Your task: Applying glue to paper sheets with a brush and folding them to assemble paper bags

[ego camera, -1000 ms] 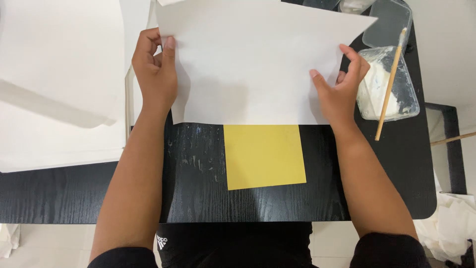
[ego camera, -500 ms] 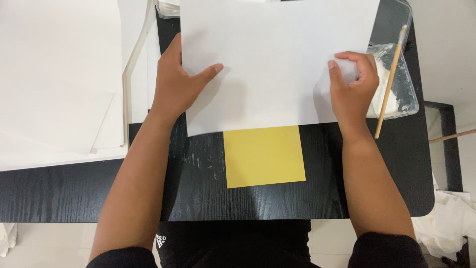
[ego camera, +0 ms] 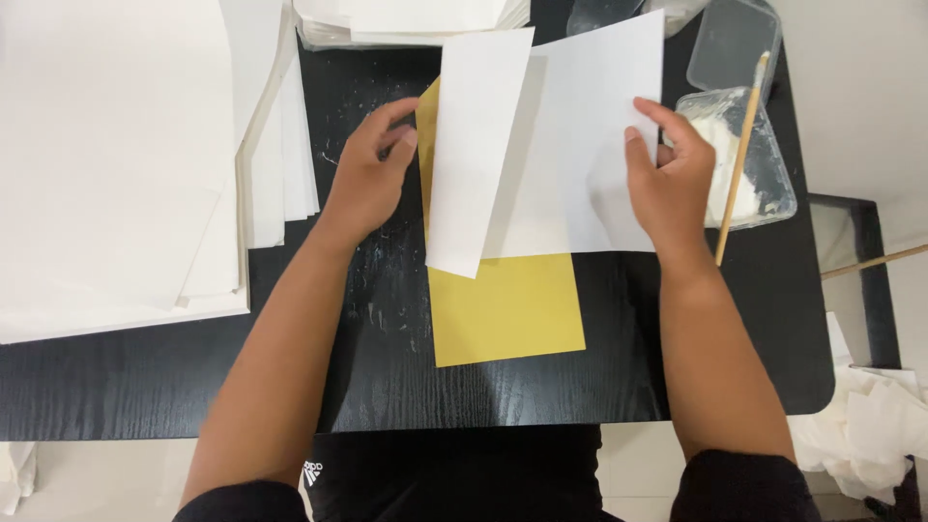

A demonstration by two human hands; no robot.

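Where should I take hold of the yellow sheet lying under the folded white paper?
Probably at its near edge: the yellow sheet lies flat on the black table, bare only on the side towards the person. The white paper, with the left hand and right hand on it, covers the far part. Come from the near side and lift a corner.

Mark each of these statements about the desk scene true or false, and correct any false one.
1. The right hand holds the white sheet at its right edge. True.
2. The yellow paper lies on top of the white sheet. False: it lies under it, on the black table.
3. A wooden stick rests across the clear tub. True.
4. The white sheet lies flat. False: its left part is folded up and over.
5. The left hand grips the stick. False: it is at the yellow paper's left edge.
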